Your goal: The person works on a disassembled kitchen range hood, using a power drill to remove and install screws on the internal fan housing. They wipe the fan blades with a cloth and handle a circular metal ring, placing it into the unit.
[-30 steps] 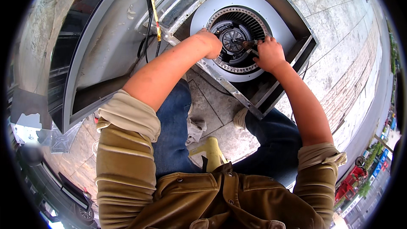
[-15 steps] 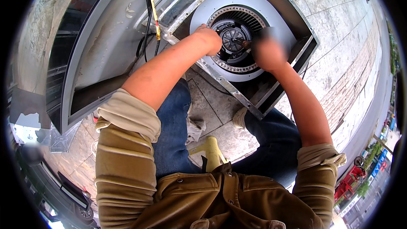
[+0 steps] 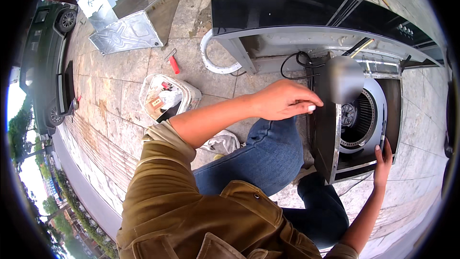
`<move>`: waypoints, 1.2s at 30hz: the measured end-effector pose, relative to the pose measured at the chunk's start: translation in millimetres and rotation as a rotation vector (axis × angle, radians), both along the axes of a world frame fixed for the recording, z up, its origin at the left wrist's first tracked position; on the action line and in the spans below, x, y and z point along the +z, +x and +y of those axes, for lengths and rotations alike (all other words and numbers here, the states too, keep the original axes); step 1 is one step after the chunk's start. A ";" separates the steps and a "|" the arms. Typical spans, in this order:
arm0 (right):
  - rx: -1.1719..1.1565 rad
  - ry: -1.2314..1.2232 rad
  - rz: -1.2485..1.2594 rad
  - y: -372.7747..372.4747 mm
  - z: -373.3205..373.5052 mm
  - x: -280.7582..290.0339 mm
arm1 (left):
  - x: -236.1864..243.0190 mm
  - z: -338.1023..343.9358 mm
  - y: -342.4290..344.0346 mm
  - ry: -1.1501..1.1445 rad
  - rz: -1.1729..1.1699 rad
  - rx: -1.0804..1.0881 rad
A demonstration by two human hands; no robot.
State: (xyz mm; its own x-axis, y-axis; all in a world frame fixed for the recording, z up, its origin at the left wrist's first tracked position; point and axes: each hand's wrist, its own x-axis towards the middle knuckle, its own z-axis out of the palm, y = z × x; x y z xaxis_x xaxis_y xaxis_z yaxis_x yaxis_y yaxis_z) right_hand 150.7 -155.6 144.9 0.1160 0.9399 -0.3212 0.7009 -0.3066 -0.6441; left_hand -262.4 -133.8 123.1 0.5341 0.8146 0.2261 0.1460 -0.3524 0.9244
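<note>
A range hood's metal fan housing [image 3: 327, 132] stands at the right, with a round blower wheel [image 3: 369, 120] inside a pale ring [image 3: 381, 100]. My left hand [image 3: 282, 100] is in the air left of the housing, fingers stretched toward its wall and apparently holding nothing. At the housing's near right edge, my right hand [image 3: 382, 165] grips a slim dark rod-like tool [image 3: 383, 132], which points away from me over the ring. I cannot make out the tool's exact kind. A blurred patch hides the housing's far left corner and part of the wheel.
Behind the housing lies the hood's black glass panel [image 3: 297, 12], with black cables [image 3: 292, 64] beside it. On the paving at left are a white bucket [image 3: 191, 97] of small items, a red-handled tool [image 3: 173, 64], a white ring [image 3: 207, 52], sheet-metal parts [image 3: 129, 33] and a rag [image 3: 223, 141].
My view has swung left, showing the bucket and metal parts. My left hand has come out of the blower wheel to the left; my right hand has drawn back to the housing's edge.
</note>
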 end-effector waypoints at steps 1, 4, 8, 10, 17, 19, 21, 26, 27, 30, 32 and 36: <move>0.002 0.024 0.046 -5.3 -15.3 5.9 | -6.4 -30.8 -32.5 -0.261 -0.071 0.127; -0.077 -0.021 0.420 -29.3 -51.7 8.9 | -73.7 -113.0 -110.0 -0.483 -0.075 0.578; -0.136 -0.140 0.586 -83.7 -93.2 -8.3 | -152.8 -136.9 -180.1 -0.361 0.572 0.751; -0.096 -0.242 0.644 -124.4 -100.9 -12.3 | -197.1 -128.5 -206.1 -0.344 0.715 0.762; -0.293 -0.383 0.645 -166.6 -143.7 -70.3 | -300.8 -59.9 -218.9 -0.426 1.080 0.694; -0.339 -0.438 0.612 -163.0 -152.0 -77.8 | -327.5 -51.1 -221.8 -0.391 1.175 0.708; -0.278 -0.464 0.560 -161.2 -152.6 -80.6 | -344.1 -42.6 -223.9 -0.298 1.270 0.725; -0.107 -0.557 0.418 -142.0 -153.7 -96.3 | -361.3 -24.1 -238.4 -0.131 1.354 0.648; -0.170 -0.539 0.350 -134.6 -162.7 -101.7 | -354.2 -20.4 -238.2 -0.123 1.298 0.668; -0.252 -0.562 0.340 -111.7 -184.6 -116.1 | -281.9 8.0 -249.4 -0.005 1.092 0.758; -0.224 -0.571 0.373 -110.3 -189.8 -116.9 | -230.5 19.1 -268.5 0.146 0.905 0.879; -0.279 -0.511 0.467 -135.9 -181.9 -98.6 | -155.3 29.0 -323.5 0.121 0.590 1.336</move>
State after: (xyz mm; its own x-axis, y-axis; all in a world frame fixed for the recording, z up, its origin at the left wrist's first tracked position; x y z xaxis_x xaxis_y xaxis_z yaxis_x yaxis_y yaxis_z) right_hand 14.7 -337.5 46.3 0.0724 0.6157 -0.7846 0.2414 -0.7741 -0.5852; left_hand -586.0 -104.8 -32.2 -0.5489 0.7599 0.3483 0.7577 0.2762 0.5913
